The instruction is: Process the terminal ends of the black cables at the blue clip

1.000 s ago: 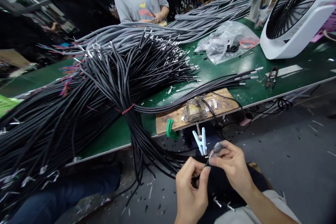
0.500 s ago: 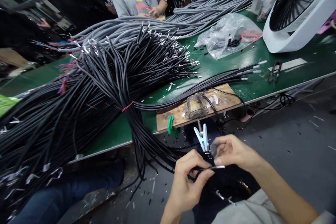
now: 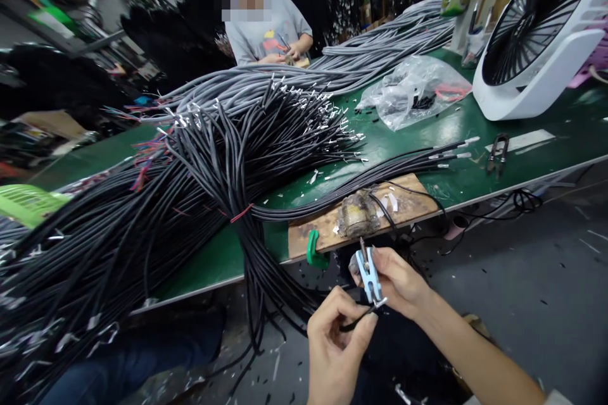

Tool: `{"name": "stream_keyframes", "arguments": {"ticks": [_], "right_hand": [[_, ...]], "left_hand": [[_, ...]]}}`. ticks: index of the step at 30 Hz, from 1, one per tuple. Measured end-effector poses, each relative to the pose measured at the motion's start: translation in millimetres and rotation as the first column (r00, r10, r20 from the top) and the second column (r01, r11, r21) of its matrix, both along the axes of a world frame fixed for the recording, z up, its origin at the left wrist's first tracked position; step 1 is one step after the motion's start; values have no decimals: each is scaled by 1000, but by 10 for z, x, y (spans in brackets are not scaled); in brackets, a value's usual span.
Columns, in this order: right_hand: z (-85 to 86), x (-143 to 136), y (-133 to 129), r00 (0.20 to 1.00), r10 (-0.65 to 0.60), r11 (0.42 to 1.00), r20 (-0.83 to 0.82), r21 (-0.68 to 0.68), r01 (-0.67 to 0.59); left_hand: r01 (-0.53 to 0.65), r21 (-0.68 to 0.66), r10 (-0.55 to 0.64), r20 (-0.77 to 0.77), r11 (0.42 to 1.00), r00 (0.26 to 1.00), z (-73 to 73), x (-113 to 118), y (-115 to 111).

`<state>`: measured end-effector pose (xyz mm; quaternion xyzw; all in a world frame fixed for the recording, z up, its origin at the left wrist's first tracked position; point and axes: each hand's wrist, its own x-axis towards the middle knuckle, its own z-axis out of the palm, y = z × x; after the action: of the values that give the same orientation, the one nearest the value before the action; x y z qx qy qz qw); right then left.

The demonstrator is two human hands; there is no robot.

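Observation:
My left hand [image 3: 332, 342] pinches a black cable [image 3: 356, 321] close to its stripped, silvery end. That end lies at the jaws of a light blue clothespin [image 3: 369, 275]. Around the clothespin's upper arms, the fingers of my right hand [image 3: 399, 278] are closed, pressing the arms together. The clothespin sits at the tip of a thin metal shaft that comes out of a small, grimy, tape-wrapped motor-like block [image 3: 357, 214]. Under this block is a wooden board [image 3: 313, 235] at the table's edge. Whether the jaws grip the cable end cannot be made out.
A large bundle of black cables [image 3: 232, 164] tied with a red band covers the green table [image 3: 522, 126], with grey cables [image 3: 370, 57] behind. A green clamp [image 3: 314, 250], snips [image 3: 498, 155], plastic bag [image 3: 403, 92] and white fan [image 3: 517, 76] are nearby. A person [image 3: 266, 31] works opposite.
My right hand has gone from the cable's tip to the clothespin and squeezes its arms together. My left hand has brought the cable end to the jaws. The view has tilted up slightly.

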<state>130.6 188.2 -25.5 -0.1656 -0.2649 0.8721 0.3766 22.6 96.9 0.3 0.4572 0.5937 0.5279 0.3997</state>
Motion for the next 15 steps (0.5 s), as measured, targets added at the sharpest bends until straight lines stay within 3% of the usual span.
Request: {"name": "stream_keyframes", "arguments": {"ticks": [3, 6, 11, 15], "right_hand": [[-41, 14, -23, 994, 85, 996, -64, -27, -86], [-110, 61, -34, 986, 145, 984, -82, -94, -153], [-349, 220, -76, 996, 72, 970, -46, -230, -81], [-479, 361, -160, 1000, 14, 983, -26, -184, -19]], "left_hand": [[-32, 0, 32, 46, 999, 998, 8, 50, 20], [18, 12, -19, 54, 1000, 998, 28, 47, 14], [63, 28, -63, -10, 998, 998, 46, -19, -33], [89, 68, -85, -70, 994, 994, 38, -46, -93]]}}
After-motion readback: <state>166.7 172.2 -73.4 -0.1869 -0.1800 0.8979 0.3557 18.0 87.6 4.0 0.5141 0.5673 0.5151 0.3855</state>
